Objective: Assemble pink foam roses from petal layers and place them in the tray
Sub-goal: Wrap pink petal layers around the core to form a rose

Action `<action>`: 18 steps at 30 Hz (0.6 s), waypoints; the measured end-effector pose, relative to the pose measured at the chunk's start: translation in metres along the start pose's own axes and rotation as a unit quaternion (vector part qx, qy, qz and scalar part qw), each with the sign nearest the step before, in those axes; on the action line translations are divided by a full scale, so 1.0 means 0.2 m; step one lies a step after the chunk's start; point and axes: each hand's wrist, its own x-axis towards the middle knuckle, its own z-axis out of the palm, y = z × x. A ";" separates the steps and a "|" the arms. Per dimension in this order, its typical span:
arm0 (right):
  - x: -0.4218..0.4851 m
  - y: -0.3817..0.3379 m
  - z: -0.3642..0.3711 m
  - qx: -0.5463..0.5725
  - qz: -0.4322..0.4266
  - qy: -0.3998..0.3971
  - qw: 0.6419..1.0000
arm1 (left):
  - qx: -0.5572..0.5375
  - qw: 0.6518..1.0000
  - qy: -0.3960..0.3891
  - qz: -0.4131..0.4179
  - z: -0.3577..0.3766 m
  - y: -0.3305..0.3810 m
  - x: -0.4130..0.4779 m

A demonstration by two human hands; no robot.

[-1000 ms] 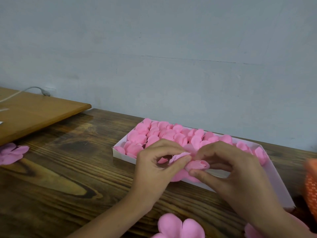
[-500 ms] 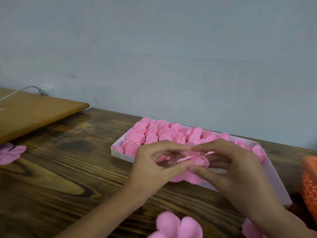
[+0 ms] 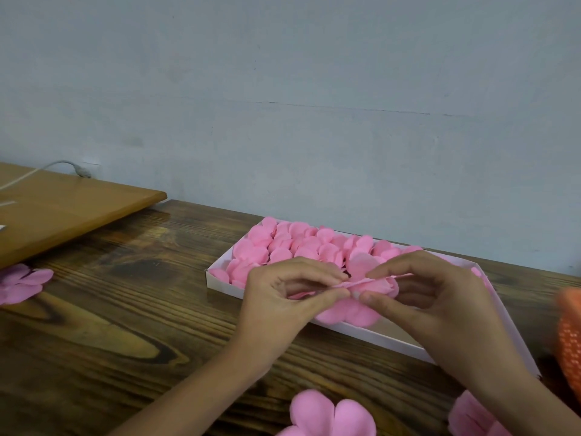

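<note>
Fingers of the left hand and the right hand meet tip to tip. Each thumb and forefinger is clamped on a thin upper petal of the part-built pink foam rose, held over the tray's near wall. Nearest the camera, a flat pink foam petal layer lies on the dark brown wooden table, with a second pink petal piece to its right, beneath the right forearm. Behind the hands sits the shallow white rectangular cardboard tray, its left part packed with finished pink foam roses. An orange mesh object shows at the right edge. Far left lie a pale pink petal layer and a light wooden board bearing a white cable, against the grey-blue wall.
</note>
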 end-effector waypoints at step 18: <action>-0.01 -0.02 0.02 0.021 0.000 -0.029 0.999 | 0.131 0.987 -0.007 0.094 0.00 0.00 -0.01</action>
